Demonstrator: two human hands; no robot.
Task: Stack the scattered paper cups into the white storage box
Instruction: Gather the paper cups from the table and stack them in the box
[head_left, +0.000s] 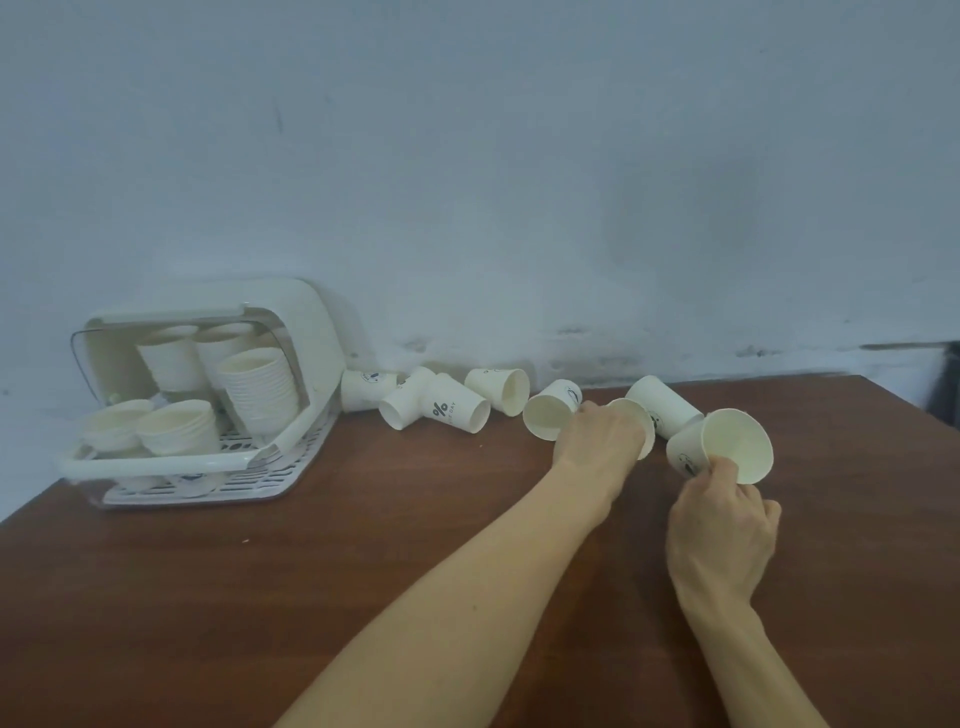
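The brown worktop (363, 571) runs back to a pale wall, and the white storage box (317, 338) sits at its far left with the lid swung up and open. Inside it several nested columns of paper cups already lean or stand, the tallest stack (260, 395) tilted toward the opening.

To the right of the box, a row of loose cups lies on its side along the wall: one just beside the box (366, 389), two crossed and touching (447, 410), one further right (501, 389), and one at the far right (662, 405) behind the hands.

The left hand (597, 441) reaches into the right part of this row. Its fingers curl over a cup lying under the palm (641, 423), and another cup (548, 415) lies against its far-left side; whether both are gripped I cannot tell. The right hand (722, 525), nearer and to the right, pinches the rim of a single cup (727, 449) between thumb and fingers, mouth turned toward the camera and lifted off the wood.

Judging from this, the gathering step is under way: loose cups are being collected for nesting before going to the box. The next move likely calls for lining one cup's base with the other's mouth, sliding them together without crushing the thin rims, then carrying the nest left to a stack in the box.
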